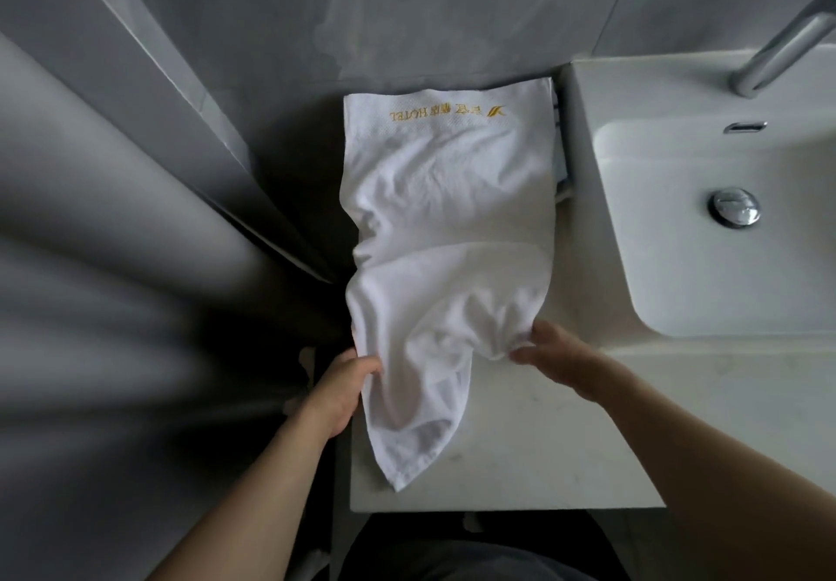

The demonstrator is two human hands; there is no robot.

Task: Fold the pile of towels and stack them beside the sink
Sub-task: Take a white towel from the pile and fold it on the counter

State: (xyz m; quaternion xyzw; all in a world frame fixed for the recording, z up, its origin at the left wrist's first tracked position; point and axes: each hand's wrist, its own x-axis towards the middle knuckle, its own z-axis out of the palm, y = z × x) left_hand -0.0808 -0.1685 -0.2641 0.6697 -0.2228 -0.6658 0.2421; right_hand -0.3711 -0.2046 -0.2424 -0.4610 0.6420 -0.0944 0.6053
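Observation:
A white towel [448,200] with gold hotel lettering at its far end lies lengthwise on the pale counter [543,444] left of the sink [705,236]. Its near end is bunched and lifted, with one corner hanging down towards the counter's front edge. My left hand [344,390] grips the towel's left edge, thumb on top. My right hand [556,354] pinches the bunched right edge. Another folded towel edge [561,159] peeks out beneath it on the right.
A chrome faucet [787,51] reaches over the basin from the upper right, with the drain plug [733,207] below it. A grey tiled wall [407,14] stands behind. A dark gap and a grey panel [135,173] lie left of the counter.

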